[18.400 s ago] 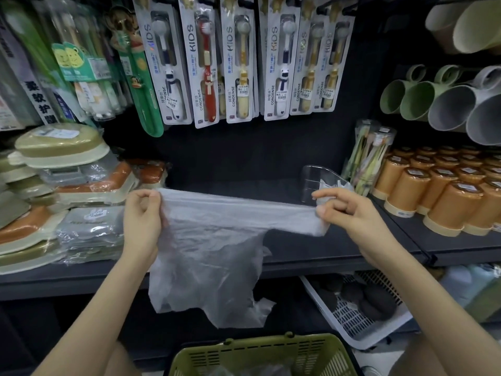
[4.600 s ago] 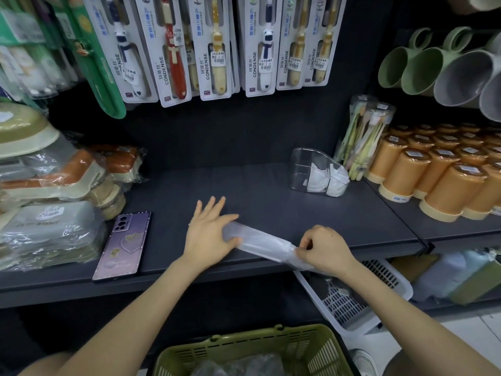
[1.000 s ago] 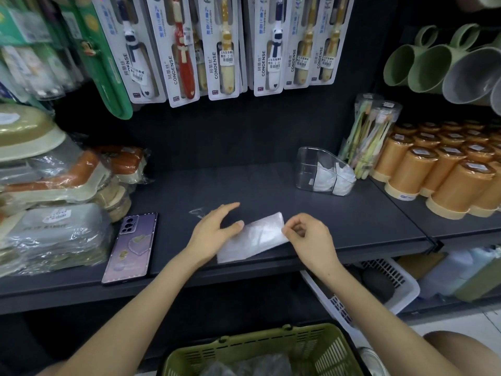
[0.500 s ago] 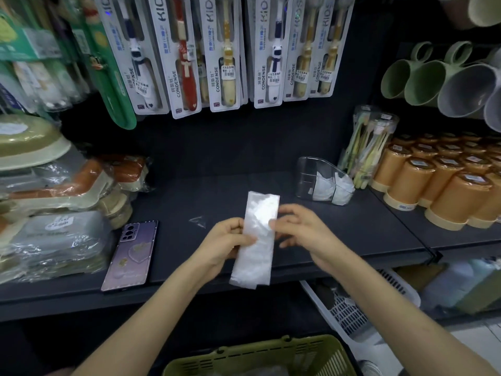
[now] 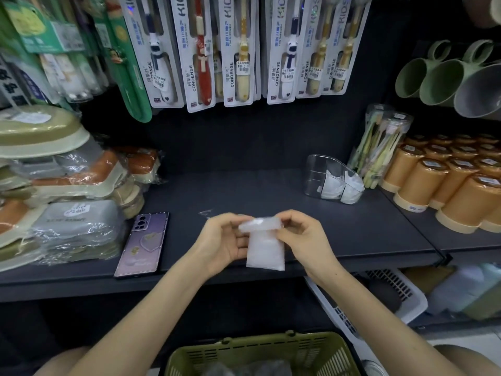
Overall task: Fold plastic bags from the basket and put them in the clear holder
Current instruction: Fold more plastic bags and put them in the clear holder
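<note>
A folded white plastic bag (image 5: pixel 265 249) hangs as a short strip above the front edge of the dark shelf (image 5: pixel 271 194), its top end bent over. My left hand (image 5: pixel 223 240) holds its left side with curled fingers. My right hand (image 5: pixel 301 236) pinches the bent top from the right. The clear holder (image 5: pixel 322 172) stands at the back right of the shelf with two folded white bags inside. The olive-green basket (image 5: pixel 260 351) sits below at the bottom edge, with crumpled bags showing inside.
A purple phone (image 5: pixel 143 244) lies on the shelf left of my hands, beside stacked wrapped soap dishes (image 5: pixel 62 191). Orange cups (image 5: pixel 447 183) and a tube of toothbrushes (image 5: pixel 379 147) crowd the right. Packaged kids' toothbrushes (image 5: pixel 238 50) hang above. A white basket (image 5: pixel 379 297) sits below right.
The bag went from lying flat on the shelf to a long upright strip held in both hands. Its top half has since come down, leaving a shorter strip.
</note>
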Demonstrator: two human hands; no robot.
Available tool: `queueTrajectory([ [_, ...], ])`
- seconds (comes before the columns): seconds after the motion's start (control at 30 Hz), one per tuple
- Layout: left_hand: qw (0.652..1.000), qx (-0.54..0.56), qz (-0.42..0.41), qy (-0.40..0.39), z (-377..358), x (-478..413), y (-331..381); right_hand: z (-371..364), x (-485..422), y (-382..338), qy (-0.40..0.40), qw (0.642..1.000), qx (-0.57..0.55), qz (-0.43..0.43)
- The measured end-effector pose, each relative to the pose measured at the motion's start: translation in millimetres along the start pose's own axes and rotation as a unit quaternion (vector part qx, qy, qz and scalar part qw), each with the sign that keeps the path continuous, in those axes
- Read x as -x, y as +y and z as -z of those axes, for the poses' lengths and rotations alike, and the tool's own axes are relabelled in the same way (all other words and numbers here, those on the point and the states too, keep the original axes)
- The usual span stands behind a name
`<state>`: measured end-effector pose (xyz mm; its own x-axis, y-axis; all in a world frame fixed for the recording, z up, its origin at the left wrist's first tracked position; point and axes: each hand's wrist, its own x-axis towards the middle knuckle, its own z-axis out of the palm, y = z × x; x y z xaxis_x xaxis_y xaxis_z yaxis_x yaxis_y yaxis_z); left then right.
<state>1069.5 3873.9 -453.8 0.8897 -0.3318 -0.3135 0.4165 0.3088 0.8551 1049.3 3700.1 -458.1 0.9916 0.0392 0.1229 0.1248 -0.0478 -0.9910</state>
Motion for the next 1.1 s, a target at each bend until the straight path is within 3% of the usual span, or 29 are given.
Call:
queueTrajectory([
  [0.1,0.997,-0.070,0.034,-0.024,4,1,5,2,-1,2,0.004,0.999,0.006,0.036],
  [0.23,0.972,-0.217,0.015,-0.085,2,2,8,6,-3,3,0.007,0.998,0.016,0.057],
  [0.43,0.933,-0.346,-0.090,-0.035,-10,-12,7,35,-11,-6,-0.058,0.991,-0.116,-0.045],
  [0.5,0.918,-0.378,-0.117,-0.023,-16,-19,8,40,-14,-6,-0.030,0.997,-0.044,-0.048],
  [0.6,0.901,-0.408,-0.142,-0.039,-26,-29,7,46,-17,-2,0.017,0.995,0.102,-0.011],
  [0.73,0.894,-0.420,-0.143,-0.057,-37,-44,1,69,-23,2,0.087,0.994,0.070,-0.003],
  [0.9,0.886,-0.421,-0.190,-0.030,-61,-70,-4,100,-25,12,0.038,0.997,0.020,-0.066],
  [1.03,0.868,-0.455,-0.185,-0.077,-80,-99,-5,124,-35,19,0.120,0.990,0.042,-0.062],
  [1.1,0.872,-0.445,-0.196,-0.049,-84,-119,-3,141,-44,20,0.149,0.985,0.058,-0.058],
])
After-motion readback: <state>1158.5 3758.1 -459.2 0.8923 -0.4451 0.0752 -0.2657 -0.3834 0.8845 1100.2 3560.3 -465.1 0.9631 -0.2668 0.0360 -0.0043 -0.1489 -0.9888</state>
